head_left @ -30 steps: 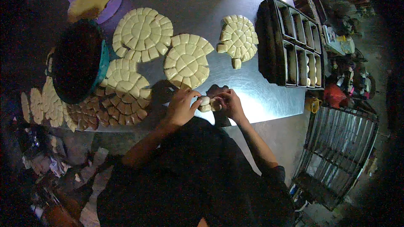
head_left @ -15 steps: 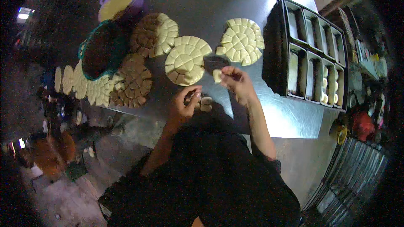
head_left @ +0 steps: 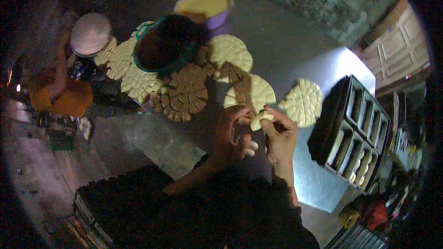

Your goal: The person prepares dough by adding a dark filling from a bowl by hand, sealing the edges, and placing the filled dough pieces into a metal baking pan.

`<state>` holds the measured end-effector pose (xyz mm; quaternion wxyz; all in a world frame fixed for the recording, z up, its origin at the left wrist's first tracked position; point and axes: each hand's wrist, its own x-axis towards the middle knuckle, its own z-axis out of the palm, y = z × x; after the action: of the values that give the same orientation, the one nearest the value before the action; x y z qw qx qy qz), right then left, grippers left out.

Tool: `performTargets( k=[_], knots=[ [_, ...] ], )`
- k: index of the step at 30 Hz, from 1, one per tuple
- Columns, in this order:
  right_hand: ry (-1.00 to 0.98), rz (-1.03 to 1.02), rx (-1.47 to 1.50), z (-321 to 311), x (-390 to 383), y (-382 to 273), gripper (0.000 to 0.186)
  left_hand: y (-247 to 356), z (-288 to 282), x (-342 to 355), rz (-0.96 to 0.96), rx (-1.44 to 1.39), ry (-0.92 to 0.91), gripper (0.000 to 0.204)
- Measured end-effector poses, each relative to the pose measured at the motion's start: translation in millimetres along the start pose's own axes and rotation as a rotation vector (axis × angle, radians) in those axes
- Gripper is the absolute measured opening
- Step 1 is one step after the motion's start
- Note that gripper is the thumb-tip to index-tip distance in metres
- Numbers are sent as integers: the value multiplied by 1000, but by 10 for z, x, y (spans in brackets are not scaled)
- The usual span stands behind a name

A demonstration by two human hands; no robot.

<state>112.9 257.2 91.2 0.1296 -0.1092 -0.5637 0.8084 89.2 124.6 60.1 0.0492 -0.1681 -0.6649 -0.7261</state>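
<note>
Evidently, in the head view, the shaping is at an early stage, judging by the strapped loaf tins point(head_left: 347, 127) at the right: rows of dough balls point(head_left: 364, 168) show in only two compartments, side by side at the end nearest the person. Much dough seems left to shape, since several scored dough rounds lie on the metal table point(head_left: 318, 191): one just beyond the hands point(head_left: 261, 90), one to its right point(head_left: 302, 103), and more to the left, around the teal basin point(head_left: 140, 60).

The dough piece point(head_left: 262, 121) in hand is above the table's near part, in front of the nearest round. The right hand point(head_left: 280, 133) pinches it narrowly between thumb and fingers. It looks bent into a shallow arch; its long axis runs from lower left, toward the left hand point(head_left: 230, 129), to upper right, with the left end drooping toward the person. The left hand's fingers are curled close to that end; whether they grip it, I cannot tell. Small pale dough lumps point(head_left: 250, 148) show beside the left hand's lower fingers, and whether these are held or lying on the table is unclear too.
</note>
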Motion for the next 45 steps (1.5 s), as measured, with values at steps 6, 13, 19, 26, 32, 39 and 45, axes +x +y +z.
performTargets(
  k=[6,13,19,26,32,39,45],
  knots=[
    [-275,173,463,925,270,-25,67,-343,-797,778,969,159,-341,50],
    [-256,57,-52,1641,969,182,63,-821,-736,1264,177,-249,61,53],
    [-377,95,-240,1805,2265,521,47,-1043,-889,1803,-394,-473,352,56],
    [-700,-505,-1532,2294,4443,1283,27,-1155,-1560,1659,-548,-566,147,39],
    [-735,-258,-1348,2296,4689,1475,39,-1066,-1759,1654,-607,-564,94,34],
    [-391,178,-196,2231,3231,701,32,-634,-1963,1854,-419,-433,190,31],
    [-318,68,-20,2023,1661,186,35,-362,-1761,1586,-546,-1040,66,37]
  ],
)
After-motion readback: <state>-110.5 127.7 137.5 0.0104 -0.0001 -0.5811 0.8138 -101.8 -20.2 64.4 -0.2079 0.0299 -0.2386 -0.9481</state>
